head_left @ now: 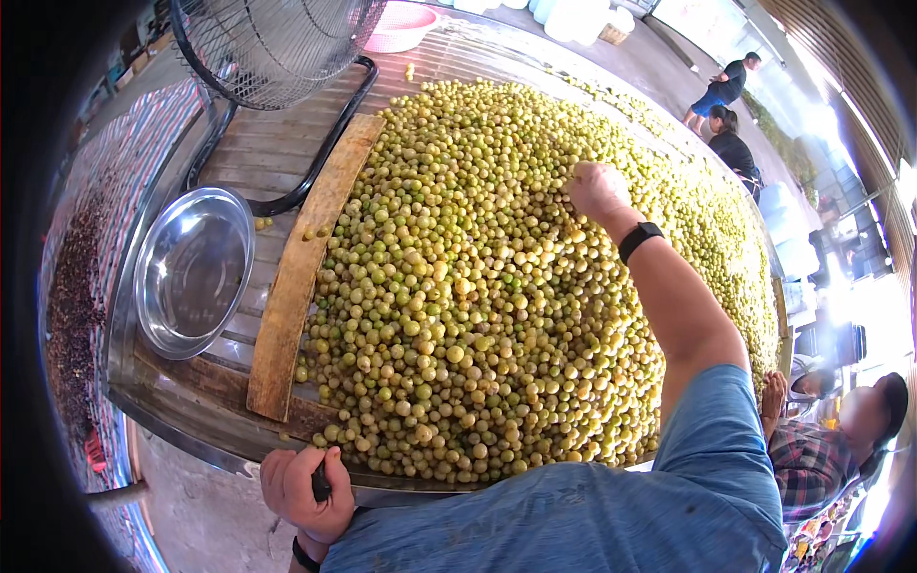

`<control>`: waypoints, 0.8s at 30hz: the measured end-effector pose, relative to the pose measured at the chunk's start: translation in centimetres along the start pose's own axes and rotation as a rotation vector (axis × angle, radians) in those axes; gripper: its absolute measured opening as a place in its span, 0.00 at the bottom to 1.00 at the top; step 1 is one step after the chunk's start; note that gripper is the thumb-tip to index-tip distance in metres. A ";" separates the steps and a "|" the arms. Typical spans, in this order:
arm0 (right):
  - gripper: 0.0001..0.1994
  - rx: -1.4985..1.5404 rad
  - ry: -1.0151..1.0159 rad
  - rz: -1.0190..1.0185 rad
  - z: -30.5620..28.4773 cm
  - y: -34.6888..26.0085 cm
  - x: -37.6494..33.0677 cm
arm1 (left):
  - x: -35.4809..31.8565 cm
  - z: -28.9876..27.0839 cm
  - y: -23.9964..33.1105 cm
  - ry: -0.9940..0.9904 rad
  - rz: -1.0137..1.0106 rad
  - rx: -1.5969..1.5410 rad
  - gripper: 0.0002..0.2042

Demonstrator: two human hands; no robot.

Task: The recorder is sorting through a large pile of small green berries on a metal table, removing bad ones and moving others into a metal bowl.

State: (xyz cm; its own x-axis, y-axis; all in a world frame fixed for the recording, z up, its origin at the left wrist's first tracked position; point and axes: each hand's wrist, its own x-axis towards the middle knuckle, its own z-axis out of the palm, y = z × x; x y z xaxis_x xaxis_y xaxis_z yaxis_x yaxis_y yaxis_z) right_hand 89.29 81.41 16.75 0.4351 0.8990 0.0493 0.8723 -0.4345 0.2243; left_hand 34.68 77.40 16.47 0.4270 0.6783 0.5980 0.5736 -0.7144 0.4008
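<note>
A wide heap of small round yellow-green fruits (458, 286) covers most of the metal table. My right hand (600, 191), with a black band on its wrist, reaches far over the heap. Its fingers are curled closed at the fruits, and whatever they may hold is hidden. By the table's near edge, left of my body, my left hand (308, 492) is closed in a fist. A small dark object (322, 483) shows between its thumb and fingers, too little of it to name. A few fruits lie close to that hand.
A wooden board (315, 267) borders the heap's left side. Beyond it are a shiny metal basin (194, 272), a black-framed fan (277, 48) and a pink basket (401, 27). A person in a checked shirt (812, 468) is at the right; two others stand farther back.
</note>
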 end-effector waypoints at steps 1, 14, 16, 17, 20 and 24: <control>0.08 0.083 0.039 0.038 0.0 0.4 -0.1 | 0.0 0.0 0.0 0.003 0.002 0.000 0.08; 0.07 0.616 0.086 -0.017 2.0 1.6 -0.4 | 0.0 0.0 0.0 -0.005 0.001 -0.032 0.08; 0.08 0.576 0.090 -0.071 1.4 0.0 -0.4 | -0.2 -0.2 -0.1 0.000 -0.007 -0.029 0.08; 0.08 0.604 0.073 -0.071 0.5 -1.6 -0.6 | -0.2 -0.2 -0.1 0.004 -0.004 -0.023 0.08; 0.09 0.450 -0.019 -0.027 0.6 -2.6 -0.5 | 0.0 -0.2 -0.1 0.005 0.015 -0.029 0.07; 0.08 0.329 -0.058 0.006 1.4 -3.0 0.6 | -0.1 -0.3 0.0 -0.046 -0.016 -0.021 0.07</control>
State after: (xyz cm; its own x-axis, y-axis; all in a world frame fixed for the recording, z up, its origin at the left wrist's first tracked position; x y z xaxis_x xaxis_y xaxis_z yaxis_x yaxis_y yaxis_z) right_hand 87.25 83.15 14.78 0.4445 0.8957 -0.0080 0.8907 -0.4429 -0.1026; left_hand 34.43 77.30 16.59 0.4498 0.6967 0.5589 0.5658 -0.7064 0.4252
